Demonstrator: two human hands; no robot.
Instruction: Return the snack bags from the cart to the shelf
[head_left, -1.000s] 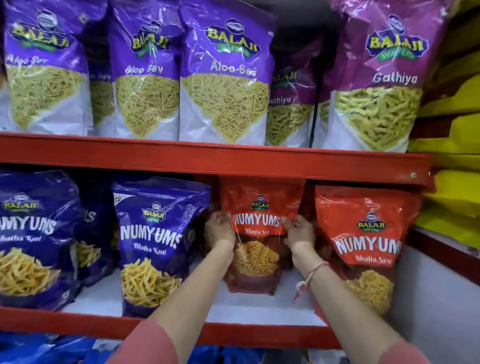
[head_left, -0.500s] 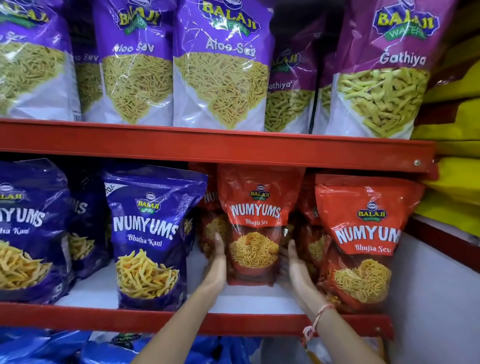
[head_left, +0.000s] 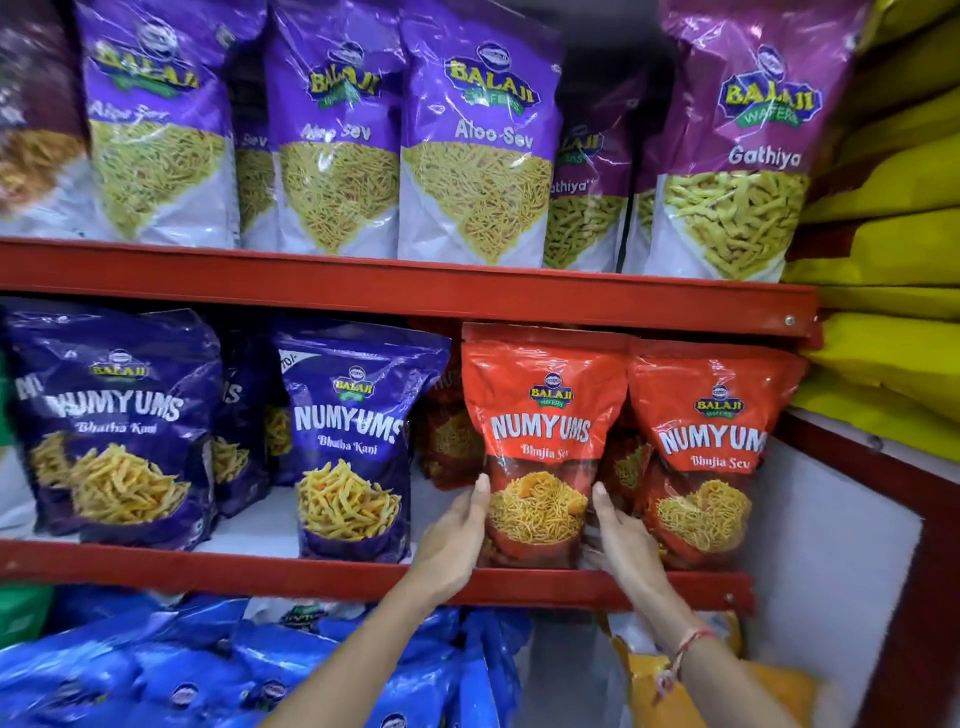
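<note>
My left hand (head_left: 451, 540) and right hand (head_left: 621, 540) press flat against the two sides of a red snack bag (head_left: 540, 441), fingers straight and together, thumbs out of sight, the pouch sandwiched between my palms rather than pinched. The bag stands upright on the middle shelf (head_left: 332, 577), its long axis vertical, sealed top up under the red rail of the shelf above, its printed front facing me and its base at the front lip. It sits just beside a matching red bag (head_left: 706, 452) on its right, the two touching along their upper edges, with more red bags partly hidden behind. To its left, a gap apart, stands a dark blue bag (head_left: 353, 441), and another blue bag (head_left: 117, 431) farther left. The upper shelf carries a row of purple bags (head_left: 478, 140). A red thread bracelet (head_left: 688, 642) circles my right wrist. Bright blue packets (head_left: 208, 670) lie below the shelf.
</note>
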